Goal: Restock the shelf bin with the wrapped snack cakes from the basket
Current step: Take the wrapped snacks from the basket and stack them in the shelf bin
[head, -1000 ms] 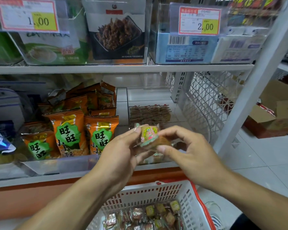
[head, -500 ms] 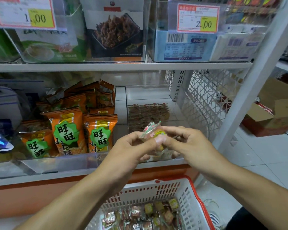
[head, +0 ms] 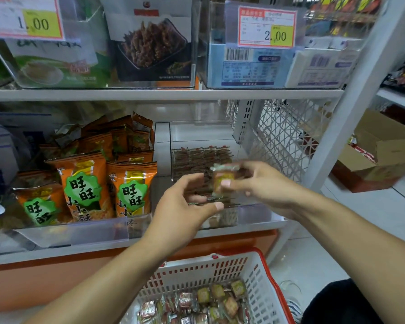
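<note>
Change: left hand (head: 185, 206) has let go, fingers loosely spread; right hand (head: 262, 185) alone pinches the snack cake (head: 222, 177).
Cake: over the clear shelf bin (head: 255, 215), front edge.
Meaning: likely drops in next; basket (head: 262, 288) holds many more.

Head view, downward, near shelf (head: 164, 94)

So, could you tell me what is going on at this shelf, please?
A person is restocking snack cakes. The right hand pinches one wrapped cake above the clear shelf bin, where rows of cakes already lie. The left hand hovers beside it, holding nothing. More cakes wait in the basket below.
</note>
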`<action>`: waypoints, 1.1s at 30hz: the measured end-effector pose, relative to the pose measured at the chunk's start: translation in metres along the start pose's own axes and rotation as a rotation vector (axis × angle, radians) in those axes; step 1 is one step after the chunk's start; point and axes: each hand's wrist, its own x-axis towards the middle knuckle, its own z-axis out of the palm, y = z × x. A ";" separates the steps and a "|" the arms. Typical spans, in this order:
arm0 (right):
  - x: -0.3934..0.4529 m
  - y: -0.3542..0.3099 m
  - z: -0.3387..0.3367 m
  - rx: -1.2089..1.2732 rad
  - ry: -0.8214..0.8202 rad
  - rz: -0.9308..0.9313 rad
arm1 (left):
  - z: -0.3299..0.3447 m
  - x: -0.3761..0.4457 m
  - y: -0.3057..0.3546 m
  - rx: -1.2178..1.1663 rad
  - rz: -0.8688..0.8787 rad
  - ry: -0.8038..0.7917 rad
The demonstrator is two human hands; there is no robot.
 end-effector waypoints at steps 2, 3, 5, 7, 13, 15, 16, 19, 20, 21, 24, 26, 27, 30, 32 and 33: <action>0.025 0.008 -0.009 -0.329 0.236 -0.025 | 0.005 0.005 -0.005 0.241 0.095 -0.031; 0.037 0.014 -0.013 -0.512 0.292 -0.012 | 0.008 0.007 -0.008 0.372 0.139 -0.075; 0.061 0.027 -0.016 -0.730 0.322 0.047 | 0.015 0.011 -0.016 0.596 0.187 -0.175; 0.081 0.040 -0.014 -0.803 0.339 0.108 | 0.021 0.013 -0.025 0.750 0.199 -0.245; 0.117 0.065 -0.009 -0.700 0.250 0.199 | 0.034 0.011 -0.040 0.936 0.278 -0.278; 0.123 0.069 -0.010 -0.658 0.215 0.212 | 0.035 0.011 -0.042 0.942 0.293 -0.273; 0.126 0.069 -0.010 -0.645 0.203 0.218 | 0.034 0.012 -0.042 0.942 0.295 -0.281; 0.132 0.071 -0.011 -0.633 0.210 0.231 | 0.032 0.014 -0.042 0.939 0.297 -0.324; 0.134 0.072 -0.011 -0.646 0.228 0.226 | 0.032 0.014 -0.042 0.939 0.295 -0.331; 0.135 0.072 -0.011 -0.659 0.256 0.215 | 0.032 0.014 -0.042 0.940 0.293 -0.335; 0.138 0.074 -0.012 -0.630 0.346 0.178 | 0.032 0.013 -0.041 0.948 0.289 -0.341; 0.139 0.074 -0.012 -0.625 0.374 0.169 | 0.032 0.013 -0.041 0.953 0.288 -0.341; 0.139 0.074 -0.012 -0.629 0.379 0.170 | 0.032 0.013 -0.040 0.953 0.286 -0.344; 0.139 0.073 -0.012 -0.631 0.379 0.189 | 0.031 0.013 -0.039 0.950 0.281 -0.354; 0.135 0.070 -0.012 -0.634 0.354 0.210 | 0.029 0.013 -0.037 0.940 0.274 -0.359; 0.132 0.068 -0.012 -0.639 0.332 0.219 | 0.028 0.013 -0.037 0.936 0.271 -0.364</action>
